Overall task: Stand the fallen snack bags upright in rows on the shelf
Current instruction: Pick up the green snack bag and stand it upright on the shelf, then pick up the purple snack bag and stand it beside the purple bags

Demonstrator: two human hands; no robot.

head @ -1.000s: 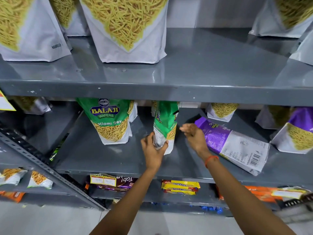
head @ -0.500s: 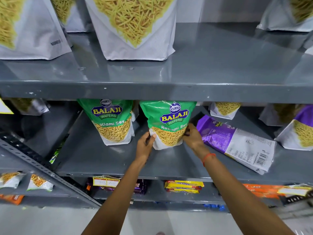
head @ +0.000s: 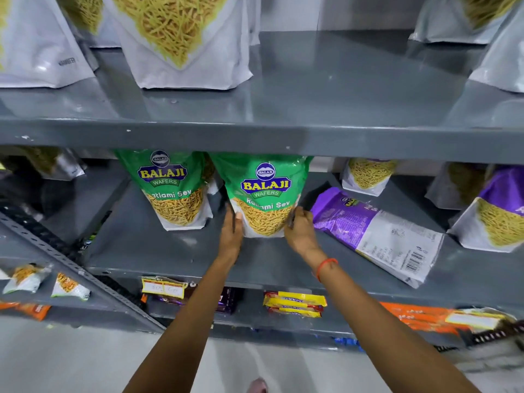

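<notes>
On the middle shelf (head: 170, 251), a green sev bag (head: 263, 199) stands upright, front facing out, just right of a matching green bag (head: 173, 188). Both hands clasp its lower sides: the left hand (head: 233, 234) presses its fingers flat against the left edge, and the right hand (head: 301, 228) curls its fingers around the right edge. Just right of that hand, a purple bag (head: 374, 234) lies flat on its face, barcode end nearest.

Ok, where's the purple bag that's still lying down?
In the head view, the purple bag lies flat on the middle shelf, right of centre. It is just right of the right hand and the held green bag.
</notes>
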